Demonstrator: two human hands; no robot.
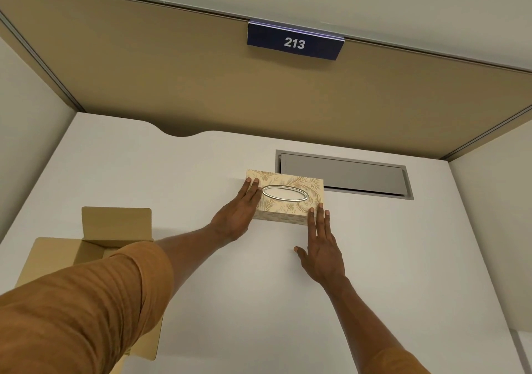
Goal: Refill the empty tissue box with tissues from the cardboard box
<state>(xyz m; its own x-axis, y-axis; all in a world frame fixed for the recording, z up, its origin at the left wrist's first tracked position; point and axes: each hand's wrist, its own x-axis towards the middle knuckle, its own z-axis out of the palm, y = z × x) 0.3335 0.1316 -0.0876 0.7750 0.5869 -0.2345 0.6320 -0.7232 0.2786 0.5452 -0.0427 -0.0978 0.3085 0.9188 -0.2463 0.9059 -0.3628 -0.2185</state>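
From the head view, a white surface (201, 258) fronts a tan partition. The tissue box (288, 198) sits at centre, the cardboard box (95, 247) at 8 o'clock. Your left hand (236, 215) and right hand (319, 250) lie flat and unclenched against its ends; square both palms before lifting.

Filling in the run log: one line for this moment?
tissue box on desk | left hand, right hand flat against its ends | cardboard box open
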